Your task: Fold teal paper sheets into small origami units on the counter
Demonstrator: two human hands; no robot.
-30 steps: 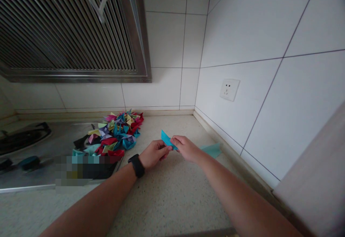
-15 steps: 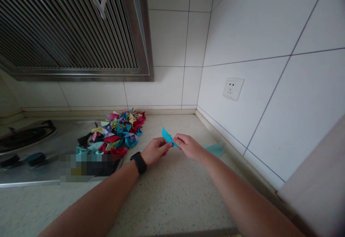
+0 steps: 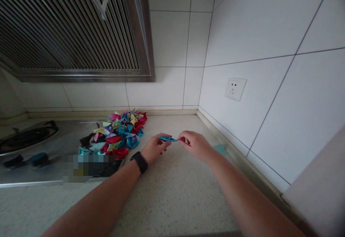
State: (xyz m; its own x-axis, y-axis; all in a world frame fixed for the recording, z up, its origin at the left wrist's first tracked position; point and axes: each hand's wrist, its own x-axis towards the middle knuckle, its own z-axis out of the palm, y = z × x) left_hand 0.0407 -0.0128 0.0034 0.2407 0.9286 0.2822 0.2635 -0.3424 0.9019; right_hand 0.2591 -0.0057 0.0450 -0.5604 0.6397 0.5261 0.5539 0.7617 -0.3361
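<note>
A small piece of folded blue paper (image 3: 167, 139) is stretched between my two hands above the speckled counter, seen nearly edge-on. My left hand (image 3: 155, 149), with a black watch on its wrist, grips the paper's left part between thumb and fingers. The fingertips of my right hand (image 3: 194, 144) pinch its narrow right end. Behind my right wrist lies a flat teal paper sheet (image 3: 221, 149), partly covered by the arm. Left of my hands is a heap of folded paper pieces (image 3: 121, 129) in red, blue, purple, yellow, pink and green.
The heap rests on the steel gas stove (image 3: 67, 132), which has two knobs and a black burner (image 3: 29, 136). A range hood (image 3: 81, 75) hangs above. Tiled walls meet in the corner behind the counter (image 3: 172, 194), with a socket (image 3: 235, 89) on the right wall.
The blue paper has turned from a tilted, broad view to lying level and edge-on. My right hand has shifted slightly right, its grip now at the paper's end.
</note>
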